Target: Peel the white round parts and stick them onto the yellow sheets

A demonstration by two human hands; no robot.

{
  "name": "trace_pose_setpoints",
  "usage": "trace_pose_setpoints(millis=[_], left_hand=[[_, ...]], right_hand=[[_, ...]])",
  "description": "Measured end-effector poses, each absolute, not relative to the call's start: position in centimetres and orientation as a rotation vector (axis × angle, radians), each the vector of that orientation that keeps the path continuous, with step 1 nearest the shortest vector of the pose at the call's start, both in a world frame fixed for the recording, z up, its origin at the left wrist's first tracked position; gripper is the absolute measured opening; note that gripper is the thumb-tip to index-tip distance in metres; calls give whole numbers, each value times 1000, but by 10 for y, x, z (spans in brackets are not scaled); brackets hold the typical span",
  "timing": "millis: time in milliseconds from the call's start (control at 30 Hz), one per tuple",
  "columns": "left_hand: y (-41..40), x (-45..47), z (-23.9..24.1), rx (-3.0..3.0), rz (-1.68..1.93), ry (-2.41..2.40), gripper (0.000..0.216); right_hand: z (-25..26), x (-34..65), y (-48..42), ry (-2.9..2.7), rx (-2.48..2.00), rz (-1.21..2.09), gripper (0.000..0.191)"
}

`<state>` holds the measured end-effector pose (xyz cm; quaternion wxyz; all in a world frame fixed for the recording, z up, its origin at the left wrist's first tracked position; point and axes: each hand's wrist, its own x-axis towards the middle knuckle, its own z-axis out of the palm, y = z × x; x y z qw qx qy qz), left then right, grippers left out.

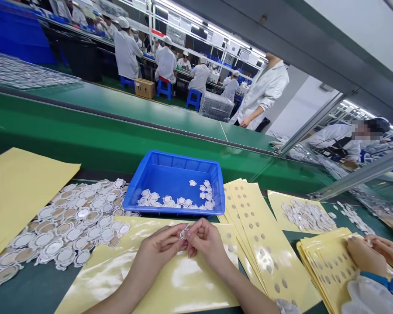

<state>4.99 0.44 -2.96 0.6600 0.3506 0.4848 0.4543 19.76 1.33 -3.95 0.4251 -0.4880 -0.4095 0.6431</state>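
My left hand [160, 244] and my right hand [205, 242] meet above a glossy yellow sheet [183, 283]. Between their fingertips they pinch a small round white piece [184, 234] with a dark rim; fingers partly cover it. Just beyond my hands stands a blue plastic bin [174, 159] with several white round tabbed pieces [150, 198] lying along its near and right sides. To the left of my hands spreads a heap of similar white and tan round pieces [83, 213]. A few tan dots [229, 242] sit on the right part of the sheet.
Yellow sheets with rows of dots [257, 226] lie at right. A co-worker's hands [370, 253] work over another sheet stack [321, 261]. More white pieces [308, 216] lie behind it. Plain yellow sheets [26, 192] cover the left. A green ledge [118, 131] runs behind the bin.
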Motion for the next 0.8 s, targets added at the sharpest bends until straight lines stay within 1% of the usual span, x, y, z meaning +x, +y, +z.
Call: trace_pose_setpoints(millis=[467, 800], left_hand=[[5, 49, -34, 840, 1009, 1135, 39], [3, 45, -39, 945, 975, 1156, 47]], right_hand=[[-40, 198, 14, -1055, -1217, 1582, 62], [-44, 198, 12, -1060, -1195, 1568, 57]])
